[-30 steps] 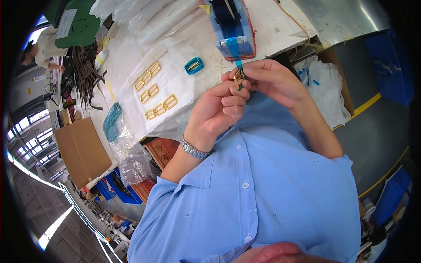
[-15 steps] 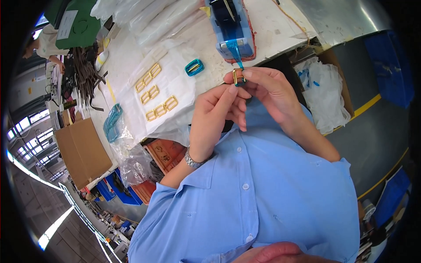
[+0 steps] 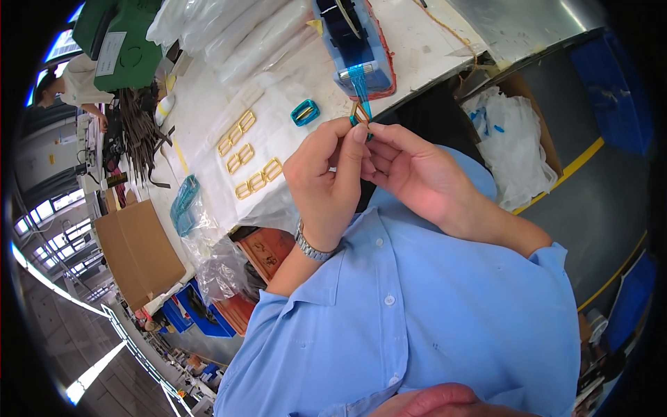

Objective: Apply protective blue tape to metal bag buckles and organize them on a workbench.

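Observation:
A gold rectangular slider buckle (image 3: pixel 358 113), partly covered with blue film tape, is pinched between both hands just below the tape dispenser (image 3: pixel 380 55). My left hand (image 3: pixel 319 167) grips its left side between thumb and forefinger. My right hand (image 3: pixel 425 172) has thumb and forefinger closed at its lower right edge, the other fingers curled below. A strip of blue tape (image 3: pixel 362 89) stretches from the dispenser's cutting edge down to the buckle. My fingertips hide much of the buckle. On the table, left of the dispenser, lies another buckle wrapped in blue (image 3: pixel 305 112).
Bare gold buckles (image 3: pixel 258 178) lie in rows on a white sheet (image 3: pixel 274 94). Left of them are a blue-wrapped bundle (image 3: pixel 185 205), clear plastic bags (image 3: pixel 224 267) and a cardboard sheet (image 3: pixel 139 254). A carton with white plastic (image 3: pixel 511 149) stands right of the table edge. Another person (image 3: pixel 78 87) is far left.
My hands and the buckle have shifted slightly left. The buckle has turned from upright to tilted, and my left forefinger has come up beside it. The tape strip now looks wider.

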Motion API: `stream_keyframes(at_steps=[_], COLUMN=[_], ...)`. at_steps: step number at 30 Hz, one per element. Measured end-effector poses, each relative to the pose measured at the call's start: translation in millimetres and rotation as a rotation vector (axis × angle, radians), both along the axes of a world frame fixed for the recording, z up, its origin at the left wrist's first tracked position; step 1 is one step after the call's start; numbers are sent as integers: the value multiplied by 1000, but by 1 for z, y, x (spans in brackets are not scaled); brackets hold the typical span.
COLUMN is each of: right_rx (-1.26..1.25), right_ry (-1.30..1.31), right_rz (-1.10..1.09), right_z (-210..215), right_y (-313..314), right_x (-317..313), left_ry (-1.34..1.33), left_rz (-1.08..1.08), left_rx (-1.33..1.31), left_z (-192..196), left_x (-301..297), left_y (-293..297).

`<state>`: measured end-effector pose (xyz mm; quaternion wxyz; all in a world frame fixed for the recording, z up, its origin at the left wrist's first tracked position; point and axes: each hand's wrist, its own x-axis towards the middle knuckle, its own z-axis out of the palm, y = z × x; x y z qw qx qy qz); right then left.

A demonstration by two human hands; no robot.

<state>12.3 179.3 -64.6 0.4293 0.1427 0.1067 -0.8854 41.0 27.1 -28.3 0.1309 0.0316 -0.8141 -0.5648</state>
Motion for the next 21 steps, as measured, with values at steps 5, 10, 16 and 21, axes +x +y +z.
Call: stream_keyframes(at_steps=[5, 10, 16, 21], right_rx=[-47, -21, 322, 248], right_ry=[-78, -127, 334, 345], right_rz=[-37, -34, 90, 67], right_z=[-8, -19, -25, -38], right_y=[-8, -7, 16, 6], right_x=[-2, -10, -44, -64], left_ry=[-226, -336, -400, -416], left_rz=[-75, -97, -122, -119], left_rx=[31, 52, 96, 132], left_z=[13, 18, 26, 29], left_x=[-24, -38, -42, -43], left_y=[-7, -14, -18, -15])
